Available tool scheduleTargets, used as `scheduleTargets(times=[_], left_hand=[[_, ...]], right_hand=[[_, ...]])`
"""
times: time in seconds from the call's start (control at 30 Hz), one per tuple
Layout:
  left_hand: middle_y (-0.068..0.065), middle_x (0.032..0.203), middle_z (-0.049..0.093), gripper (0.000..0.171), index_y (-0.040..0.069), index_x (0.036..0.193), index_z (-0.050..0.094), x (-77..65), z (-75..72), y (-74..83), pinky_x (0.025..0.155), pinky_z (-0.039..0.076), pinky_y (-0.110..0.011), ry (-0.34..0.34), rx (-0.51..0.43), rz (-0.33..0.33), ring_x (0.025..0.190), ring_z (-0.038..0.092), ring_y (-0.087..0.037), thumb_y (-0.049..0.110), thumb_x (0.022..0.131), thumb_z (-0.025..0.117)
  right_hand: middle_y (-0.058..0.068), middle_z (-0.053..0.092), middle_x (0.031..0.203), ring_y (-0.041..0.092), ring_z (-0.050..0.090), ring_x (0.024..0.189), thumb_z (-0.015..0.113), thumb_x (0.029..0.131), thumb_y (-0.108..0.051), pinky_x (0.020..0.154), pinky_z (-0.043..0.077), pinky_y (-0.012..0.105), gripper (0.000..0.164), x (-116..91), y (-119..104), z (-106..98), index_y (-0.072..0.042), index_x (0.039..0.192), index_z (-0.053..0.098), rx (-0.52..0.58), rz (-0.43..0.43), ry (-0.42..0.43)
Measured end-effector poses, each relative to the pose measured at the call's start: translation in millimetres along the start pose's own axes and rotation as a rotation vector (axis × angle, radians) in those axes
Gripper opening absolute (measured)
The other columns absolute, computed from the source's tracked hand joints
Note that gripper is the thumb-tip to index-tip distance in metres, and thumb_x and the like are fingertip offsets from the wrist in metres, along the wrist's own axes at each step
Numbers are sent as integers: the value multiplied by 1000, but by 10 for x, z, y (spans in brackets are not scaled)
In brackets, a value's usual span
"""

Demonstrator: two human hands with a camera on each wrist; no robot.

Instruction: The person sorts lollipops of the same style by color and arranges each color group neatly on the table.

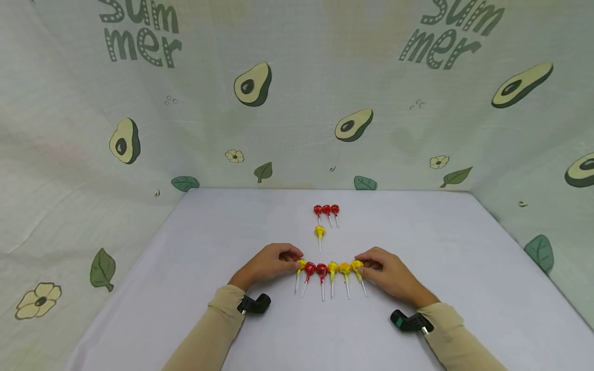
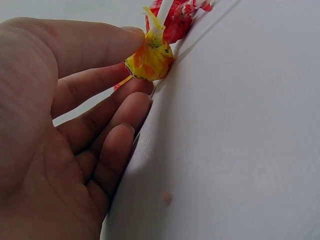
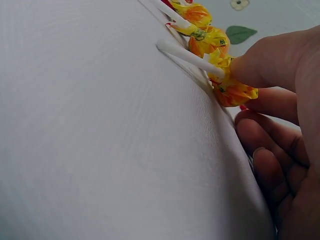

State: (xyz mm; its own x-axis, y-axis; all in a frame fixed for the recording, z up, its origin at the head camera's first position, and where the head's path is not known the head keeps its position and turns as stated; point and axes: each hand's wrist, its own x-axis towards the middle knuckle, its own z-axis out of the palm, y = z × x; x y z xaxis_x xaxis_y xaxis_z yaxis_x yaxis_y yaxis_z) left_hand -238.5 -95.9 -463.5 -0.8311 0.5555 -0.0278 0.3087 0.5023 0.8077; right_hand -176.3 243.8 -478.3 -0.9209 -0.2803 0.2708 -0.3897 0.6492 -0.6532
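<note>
Left hand and right hand are pinching round, yellow-wrapped lollipops ending the near red-and-yellow row; uneven squeezing is risking buckling it.

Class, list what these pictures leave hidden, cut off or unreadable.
Head view: print on front lollipops, too small to read.
Left wrist view: left hand's index fingertip, hidden behind the yellow lollipop.
Right wrist view: end of the farther stick, cut off by the top edge.

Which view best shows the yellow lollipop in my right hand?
The right wrist view: the yellow lollipop appears large, wrapper and stick visible. The head view shows it small; the left wrist view doesn't show it.
</note>
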Motion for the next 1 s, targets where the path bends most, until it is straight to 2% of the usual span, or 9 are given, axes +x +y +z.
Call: scheduleTargets(times=[0.17,0.37,0.7,1.0], left_hand=[[6,92,65,21,19,112,72,6,19,2,77,49,-29,6,9,-2,86,59,-14,24,91,75],[7,93,64,20,19,111,72,7,47,-12,77,49,-30,15,22,5,86,58,-14,25,92,74],[8,92,65,20,18,111,72,-15,63,-30,76,49,-28,15,20,20,85,59,-14,24,91,75],[7,90,64,20,19,110,72,-17,35,-2,74,49,-28,26,27,39,84,59,-14,23,91,75]], right_hand=[[-10,63,99,8,59,88,74,92,-20,78,50,27,19,-5,2,9,-18,110,72,-1,29,3],[-8,63,94,10,60,86,75,91,-23,76,50,27,13,-19,-9,10,-17,101,69,40,73,0],[-5,64,91,13,59,82,76,89,-20,72,49,27,16,-35,-16,11,-15,102,68,62,161,2],[-3,67,97,15,61,84,73,91,-17,70,50,27,17,-14,-23,-13,-14,106,67,102,197,68]])
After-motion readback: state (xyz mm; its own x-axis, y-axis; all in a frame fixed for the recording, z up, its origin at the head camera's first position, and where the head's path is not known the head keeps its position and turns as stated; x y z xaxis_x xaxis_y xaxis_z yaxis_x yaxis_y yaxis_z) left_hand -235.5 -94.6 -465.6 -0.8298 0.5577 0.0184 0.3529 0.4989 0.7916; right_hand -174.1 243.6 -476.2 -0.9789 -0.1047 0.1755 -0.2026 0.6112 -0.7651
